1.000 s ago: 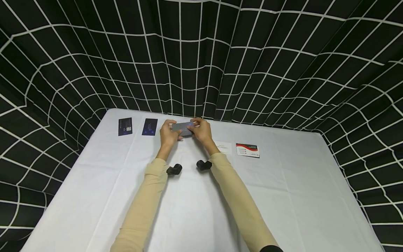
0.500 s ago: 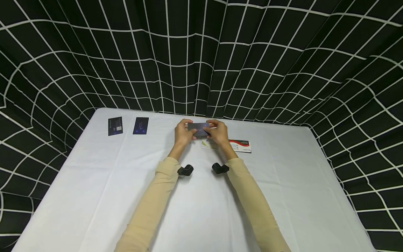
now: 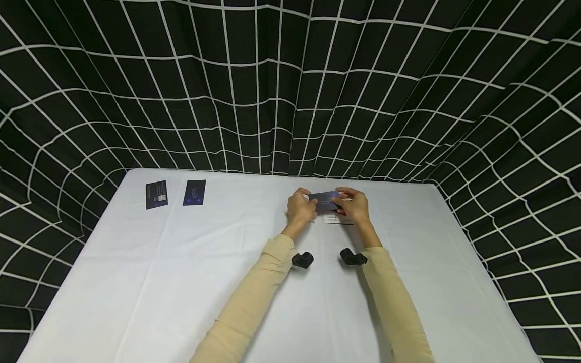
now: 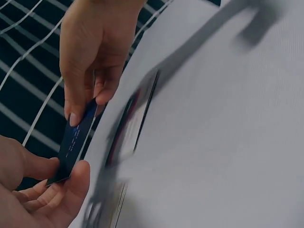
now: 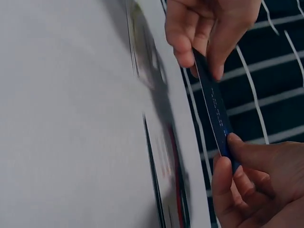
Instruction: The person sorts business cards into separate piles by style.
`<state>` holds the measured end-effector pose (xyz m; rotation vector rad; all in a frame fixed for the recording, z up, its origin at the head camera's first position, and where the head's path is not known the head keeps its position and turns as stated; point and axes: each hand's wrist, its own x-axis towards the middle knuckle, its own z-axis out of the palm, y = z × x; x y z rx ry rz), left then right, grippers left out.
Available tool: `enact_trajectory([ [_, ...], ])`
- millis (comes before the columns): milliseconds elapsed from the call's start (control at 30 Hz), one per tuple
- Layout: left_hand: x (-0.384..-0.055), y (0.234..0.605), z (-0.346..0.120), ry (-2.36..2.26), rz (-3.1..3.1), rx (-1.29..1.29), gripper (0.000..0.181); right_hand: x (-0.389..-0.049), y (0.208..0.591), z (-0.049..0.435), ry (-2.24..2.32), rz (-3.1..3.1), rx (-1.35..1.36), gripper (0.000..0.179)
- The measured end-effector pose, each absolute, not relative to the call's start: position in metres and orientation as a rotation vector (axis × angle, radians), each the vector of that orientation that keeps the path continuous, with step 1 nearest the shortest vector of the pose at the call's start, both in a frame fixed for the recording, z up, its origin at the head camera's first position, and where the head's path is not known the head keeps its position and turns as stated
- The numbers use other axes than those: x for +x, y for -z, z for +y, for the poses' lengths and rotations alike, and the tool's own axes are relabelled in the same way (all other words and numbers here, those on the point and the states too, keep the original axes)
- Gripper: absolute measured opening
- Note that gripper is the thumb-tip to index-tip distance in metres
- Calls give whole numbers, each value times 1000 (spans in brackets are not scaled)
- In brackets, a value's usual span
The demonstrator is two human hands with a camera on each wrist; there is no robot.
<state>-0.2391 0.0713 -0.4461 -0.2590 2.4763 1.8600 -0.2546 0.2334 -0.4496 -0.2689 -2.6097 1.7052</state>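
A dark blue business card (image 3: 324, 200) with small print and blue glowing spots is held between both hands. My left hand (image 3: 300, 207) pinches its left end between thumb and fingers. The other end is gripped by my right hand (image 3: 356, 205) in the same way. In the wrist views the card is tilted, and the table shows beyond it. Below the hands lies a white business card (image 5: 166, 175) with a red and black band, partly covered in the head view. Beside it is a pale card (image 5: 140, 42) with a green mark, mostly hidden by the left hand from above.
Two more dark cards lie on the far left of the table: one with a square code (image 3: 156, 194), the other with blue spots (image 3: 194, 192). A white cloth covers the table (image 3: 254, 312). A black curtain with a white grid (image 3: 254, 101) stands behind its far edge.
Both hands have moved right, carrying the dark blue card from beside the white cards to over them. The head view has also shifted a little. The grip on the card stays.
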Motion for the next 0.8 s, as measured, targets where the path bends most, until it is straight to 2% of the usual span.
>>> enact_trajectory([
  [533,-210,443,158,-1875,2061,228,59,-218,438,339,-1610,-2479,-477,41],
  [800,-194,449,187,-1559,2129,179,74,-215,450,358,-1423,-2685,-435,43],
])
